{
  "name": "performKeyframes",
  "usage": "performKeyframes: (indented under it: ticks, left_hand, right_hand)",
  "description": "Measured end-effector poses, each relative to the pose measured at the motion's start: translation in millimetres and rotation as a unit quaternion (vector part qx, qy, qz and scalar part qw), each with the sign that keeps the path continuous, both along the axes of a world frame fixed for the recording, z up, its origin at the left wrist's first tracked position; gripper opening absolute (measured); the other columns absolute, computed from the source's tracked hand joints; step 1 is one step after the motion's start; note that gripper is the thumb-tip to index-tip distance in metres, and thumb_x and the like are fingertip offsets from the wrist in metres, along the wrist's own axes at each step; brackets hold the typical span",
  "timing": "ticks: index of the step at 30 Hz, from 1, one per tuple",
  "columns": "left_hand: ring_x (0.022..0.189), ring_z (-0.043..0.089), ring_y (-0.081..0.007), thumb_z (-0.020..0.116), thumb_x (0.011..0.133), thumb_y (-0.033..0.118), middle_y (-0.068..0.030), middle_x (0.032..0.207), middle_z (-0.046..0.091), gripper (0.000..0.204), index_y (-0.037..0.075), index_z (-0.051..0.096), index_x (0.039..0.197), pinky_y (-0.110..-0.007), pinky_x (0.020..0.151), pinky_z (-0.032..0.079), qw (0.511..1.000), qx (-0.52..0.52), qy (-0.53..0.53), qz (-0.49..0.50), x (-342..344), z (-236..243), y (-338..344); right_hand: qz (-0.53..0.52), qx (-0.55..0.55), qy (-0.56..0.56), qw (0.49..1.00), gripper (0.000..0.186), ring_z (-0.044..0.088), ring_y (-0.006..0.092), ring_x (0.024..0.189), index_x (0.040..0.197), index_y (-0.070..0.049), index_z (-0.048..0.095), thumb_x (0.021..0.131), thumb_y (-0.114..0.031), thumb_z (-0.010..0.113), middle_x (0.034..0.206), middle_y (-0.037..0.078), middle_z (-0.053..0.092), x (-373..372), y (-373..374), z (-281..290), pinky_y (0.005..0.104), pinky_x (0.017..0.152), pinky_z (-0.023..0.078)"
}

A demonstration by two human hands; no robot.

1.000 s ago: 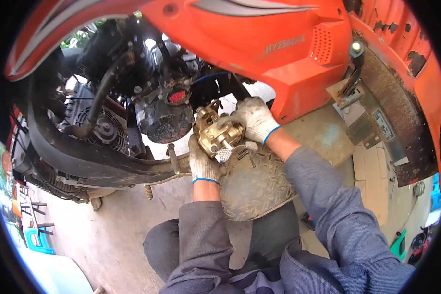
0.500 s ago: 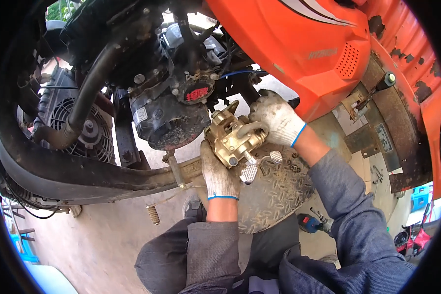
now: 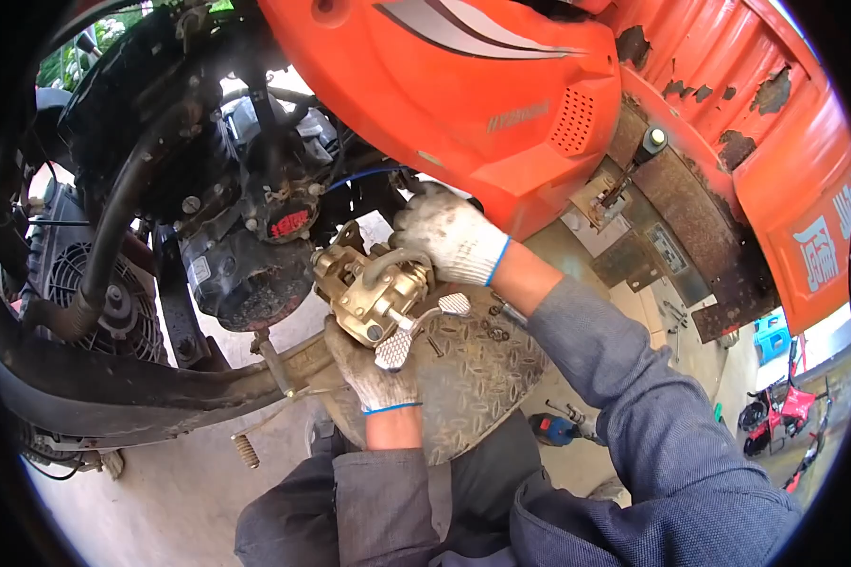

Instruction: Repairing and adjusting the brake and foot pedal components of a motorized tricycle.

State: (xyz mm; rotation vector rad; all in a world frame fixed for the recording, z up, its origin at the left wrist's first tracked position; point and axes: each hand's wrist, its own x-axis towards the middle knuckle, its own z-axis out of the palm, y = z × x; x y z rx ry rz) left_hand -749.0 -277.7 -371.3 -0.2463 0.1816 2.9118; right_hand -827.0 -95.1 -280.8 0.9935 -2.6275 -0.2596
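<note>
A gold-coloured metal gearbox point(image 3: 364, 295) with a silver two-ended foot pedal point(image 3: 394, 348) is held beside the dark engine point(image 3: 255, 255). My left hand point(image 3: 373, 373), in a soiled white knit glove, is closed around its near underside. On its far right end, my gloved right hand point(image 3: 452, 231) is curled against the housing; those fingertips are partly hidden. A thick curved pipe-like part point(image 3: 392, 266) arches across the gearbox top. Below it lies a treaded metal footboard point(image 3: 482, 387) with a bolt point(image 3: 435, 346) and several small nuts on it.
An orange body panel point(image 3: 482, 104) overhangs the far side. A black frame tube point(image 3: 161, 383) and a fan point(image 3: 109, 298) stand left. A kick lever with a ribbed rubber end point(image 3: 246, 451) juts out near me. A blue power tool point(image 3: 553, 430) lies on the floor.
My view has swung right, so everything sits further left in the picture. The gearbox stays between both hands, very slightly tilted and barely shifted against the engine.
</note>
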Motion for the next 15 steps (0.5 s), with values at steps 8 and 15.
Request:
performKeyframes:
  ticks: [8, 15]
  left_hand:
    - [0.138, 0.060, -0.0359, 0.027, 0.113, 0.065, -0.0126, 0.154, 0.059, 0.070, 0.018, 0.047, 0.162, -0.057, 0.112, 0.053, 0.999, 0.004, -0.010, -0.037, -9.6, 4.9, 3.3]
    - [0.134, 0.063, -0.0344, 0.034, 0.112, 0.064, -0.0095, 0.150, 0.063, 0.069, 0.016, 0.051, 0.158, -0.055, 0.113, 0.052, 1.000, -0.020, 0.008, -0.014, -7.8, -7.9, -3.2]
  right_hand:
    - [-0.018, 0.007, 0.008, 1.000, 0.010, 0.068, 0.0297, 0.096, 0.087, -0.014, 0.073, 0.081, -0.022, 0.071, 0.092, 0.008, 0.067, 8.5, -2.1, 17.5, 0.0441, 0.086, 0.056]
    - [-0.062, -0.038, -0.008, 0.997, 0.013, 0.068, 0.0315, 0.095, 0.087, -0.012, 0.070, 0.083, -0.025, 0.069, 0.090, 0.010, 0.068, 13.2, -7.7, -7.8, 0.0463, 0.086, 0.053]
